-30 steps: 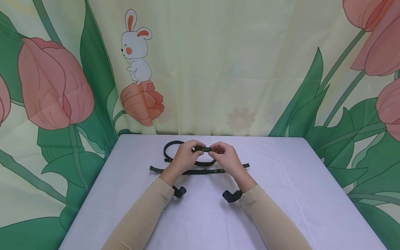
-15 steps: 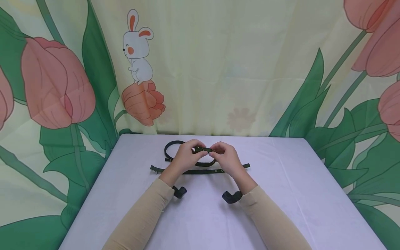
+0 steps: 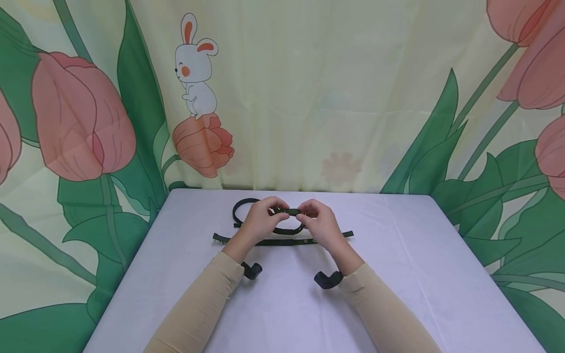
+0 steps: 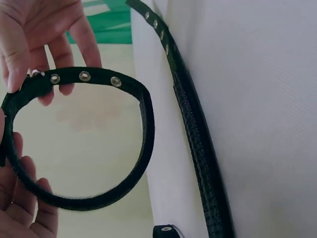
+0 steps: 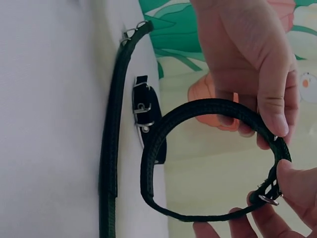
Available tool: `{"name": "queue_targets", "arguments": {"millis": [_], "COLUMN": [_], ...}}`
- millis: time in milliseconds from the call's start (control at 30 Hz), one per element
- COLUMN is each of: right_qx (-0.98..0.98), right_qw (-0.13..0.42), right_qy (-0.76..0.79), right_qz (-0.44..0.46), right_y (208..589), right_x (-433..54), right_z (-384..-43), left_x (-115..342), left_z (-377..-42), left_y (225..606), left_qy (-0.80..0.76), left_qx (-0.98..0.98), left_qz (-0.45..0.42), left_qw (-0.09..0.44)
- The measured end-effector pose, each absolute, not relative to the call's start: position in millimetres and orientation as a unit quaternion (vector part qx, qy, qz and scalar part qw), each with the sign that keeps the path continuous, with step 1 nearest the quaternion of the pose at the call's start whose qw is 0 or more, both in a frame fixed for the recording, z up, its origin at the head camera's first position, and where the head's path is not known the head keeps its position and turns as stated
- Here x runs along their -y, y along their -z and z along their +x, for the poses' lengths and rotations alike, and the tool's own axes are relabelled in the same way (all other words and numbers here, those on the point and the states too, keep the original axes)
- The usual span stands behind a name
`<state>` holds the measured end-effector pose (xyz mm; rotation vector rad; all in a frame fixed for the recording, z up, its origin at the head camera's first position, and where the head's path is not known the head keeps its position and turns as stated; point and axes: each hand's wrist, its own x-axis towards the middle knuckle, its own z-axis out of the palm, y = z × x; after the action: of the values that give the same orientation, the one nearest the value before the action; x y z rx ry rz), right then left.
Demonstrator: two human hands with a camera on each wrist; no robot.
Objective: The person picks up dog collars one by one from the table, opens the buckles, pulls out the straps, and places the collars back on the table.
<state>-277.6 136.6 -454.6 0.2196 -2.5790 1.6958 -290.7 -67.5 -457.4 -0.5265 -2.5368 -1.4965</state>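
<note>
My left hand [image 3: 262,218] and right hand [image 3: 321,221] hold up a dark green collar [image 4: 149,129] between thumbs and fingertips. It hangs as a closed loop just above the table. Several metal eyelets [image 4: 84,76] run along one stretch of it, and its metal buckle [image 5: 269,200] sits at my right fingers. Below, a second, straight collar [image 3: 282,242] lies across the table, with eyelets at its right end and metal fittings at its left end. Behind my left hand, a third collar [image 3: 240,202] lies looped and buckled. My fingers partly cover the held strap.
A white cloth covers the table [image 3: 291,314]. At its far edge hangs a curtain [image 3: 309,98] printed with tulips and a rabbit. Black camera mounts [image 3: 328,279] stick out at both wrists, close over the cloth.
My left hand has drawn slightly left, so the gap between the fingertips is a little wider. Both hands keep hold of the collar, and the collars on the table have not moved.
</note>
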Motion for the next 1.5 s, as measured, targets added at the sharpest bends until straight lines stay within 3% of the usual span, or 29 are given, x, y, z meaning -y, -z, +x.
{"name": "queue_targets", "arguments": {"millis": [333,1500], "right_qx": [0.821,0.801], "right_qw": [0.023,0.029], "right_qy": [-0.563,-0.594], "right_qz": [0.09,0.075], "right_y": [455.8,452.1], "right_x": [-135.1,-129.0], "right_z": [-275.8,-269.3], "left_x": [67.7,68.3], "left_z": [-290.0,-285.9], "left_y": [458.5,457.6], "left_qy": [0.49,0.522], "left_qx": [0.848,0.836], "left_qz": [-0.177,-0.151], "left_qw": [0.096,0.07]}}
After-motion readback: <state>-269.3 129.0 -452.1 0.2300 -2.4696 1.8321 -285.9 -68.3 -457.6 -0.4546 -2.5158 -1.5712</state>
